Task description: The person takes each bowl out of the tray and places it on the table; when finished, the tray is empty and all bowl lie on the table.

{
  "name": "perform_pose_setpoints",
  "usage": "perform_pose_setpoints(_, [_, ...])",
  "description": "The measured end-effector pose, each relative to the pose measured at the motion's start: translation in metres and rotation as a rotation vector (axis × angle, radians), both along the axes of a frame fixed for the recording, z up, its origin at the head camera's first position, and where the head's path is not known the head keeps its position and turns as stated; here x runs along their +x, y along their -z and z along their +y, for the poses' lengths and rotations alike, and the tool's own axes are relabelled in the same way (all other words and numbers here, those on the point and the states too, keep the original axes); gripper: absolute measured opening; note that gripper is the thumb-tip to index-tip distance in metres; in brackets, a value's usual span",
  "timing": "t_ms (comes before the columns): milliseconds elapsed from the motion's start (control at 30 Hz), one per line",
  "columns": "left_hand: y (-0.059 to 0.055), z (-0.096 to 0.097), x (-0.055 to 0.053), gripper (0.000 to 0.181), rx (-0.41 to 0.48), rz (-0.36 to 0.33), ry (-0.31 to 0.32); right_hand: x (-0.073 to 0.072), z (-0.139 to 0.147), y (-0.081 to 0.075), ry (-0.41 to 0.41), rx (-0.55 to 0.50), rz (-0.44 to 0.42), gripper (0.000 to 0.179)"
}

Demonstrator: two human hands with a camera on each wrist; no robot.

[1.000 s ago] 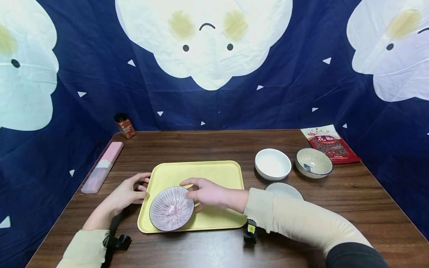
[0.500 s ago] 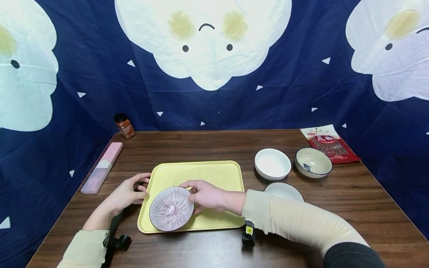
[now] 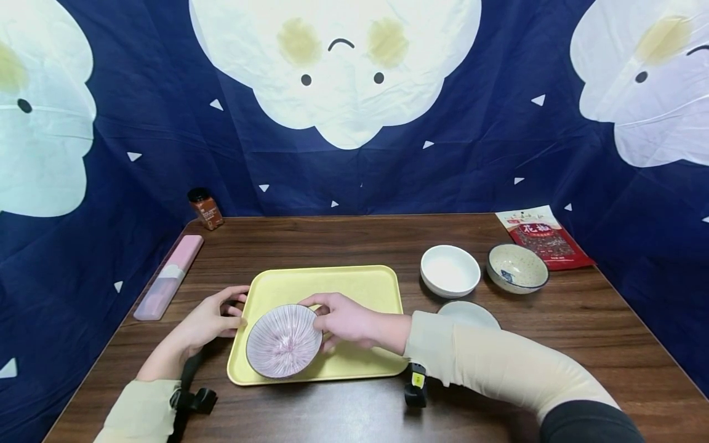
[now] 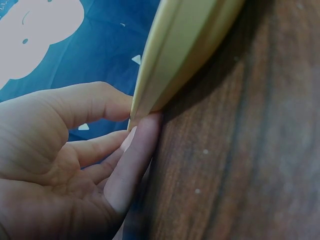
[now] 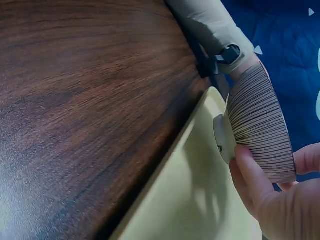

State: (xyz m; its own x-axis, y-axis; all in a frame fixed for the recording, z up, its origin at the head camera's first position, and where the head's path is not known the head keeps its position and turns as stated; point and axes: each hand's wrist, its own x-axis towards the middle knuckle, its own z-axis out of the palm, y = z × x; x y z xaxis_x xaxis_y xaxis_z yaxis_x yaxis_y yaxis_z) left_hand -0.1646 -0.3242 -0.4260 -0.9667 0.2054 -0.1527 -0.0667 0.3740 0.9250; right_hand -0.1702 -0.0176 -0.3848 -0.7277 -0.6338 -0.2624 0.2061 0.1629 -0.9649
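Observation:
A striped bowl (image 3: 284, 341) with pinkish lines sits over the left front part of the yellow tray (image 3: 327, 272). My right hand (image 3: 343, 319) grips its right rim between thumb and fingers. The right wrist view shows the bowl (image 5: 260, 122) tilted, its foot close over the tray (image 5: 182, 215), with fingers of the right hand (image 5: 280, 205) under its side. At the tray's left edge is my left hand (image 3: 207, 317). In the left wrist view the left hand (image 4: 60, 145) pinches the tray's rim (image 4: 165, 55).
To the right stand a white bowl (image 3: 451, 271), a speckled bowl (image 3: 520, 267) and a pale dish (image 3: 469, 314) partly hidden by the right sleeve. A red spice bag (image 3: 545, 243) lies behind them. At left are a pink-grey case (image 3: 168, 280) and a spice jar (image 3: 206, 210).
The right thumb has moved from over the bowl's inside to its rim and grips it. The bowl has risen and tilted slightly. My left hand has stayed in place.

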Motion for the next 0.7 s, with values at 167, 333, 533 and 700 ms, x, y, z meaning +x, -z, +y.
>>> perform_pose_setpoints(167, [-0.002,0.000,0.001,0.074,0.001,-0.001,-0.002,-0.001,0.009,-0.014,-0.022,-0.047,0.001,0.059])
perform_pose_setpoints(333, [-0.002,0.001,0.001,0.075,0.005,-0.001,0.001,-0.001,0.022,-0.028,-0.022,-0.086,0.006,0.059])
perform_pose_setpoints(533, [-0.002,0.001,0.001,0.075,-0.003,-0.003,0.005,0.000,0.046,-0.045,0.001,-0.128,0.009,0.059])
perform_pose_setpoints(700, [-0.002,0.000,0.000,0.076,-0.002,-0.008,0.007,-0.001,0.073,-0.055,0.036,-0.127,0.049,0.057])
